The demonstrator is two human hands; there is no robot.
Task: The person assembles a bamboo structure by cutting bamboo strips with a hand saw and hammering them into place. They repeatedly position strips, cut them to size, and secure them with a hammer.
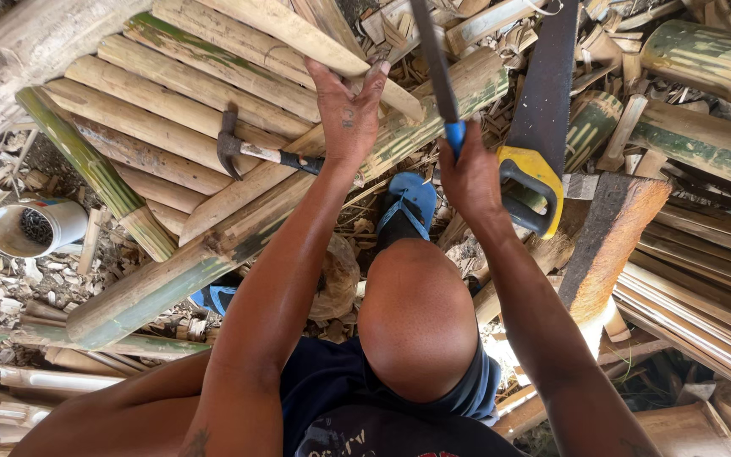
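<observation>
- While the person sits low among split bamboo, the left hand (347,114) lies on a pale bamboo slat (298,38), fingers stretched out and close together, thumb apart, pressing rather than gripping
- Right hand (469,173) is wrapped around the blue handle of a dark narrow blade (435,63); fingers curled tight about it, the blade pointing up and away from the body
- Slat rests across a panel of bamboo strips (154,110) laid side by side, which slopes over a thick greenish bamboo pole (239,233)
- Hammer (251,151) lies untouched on the panel, just beside the left wrist
- Hand saw (539,127) with yellow handle leans just beside the right hand, not held
- White tin (34,227) stands on the littered ground well apart to the left; contents too small to tell
- Blue sandal (412,203) shows between the forearms, bare knee below it
- Judging by the lay: many strips already sit in the panel; the top slat looks merely placed, I cannot tell whether it is fastened; loose strips and offcuts (10,292) remain all around
</observation>
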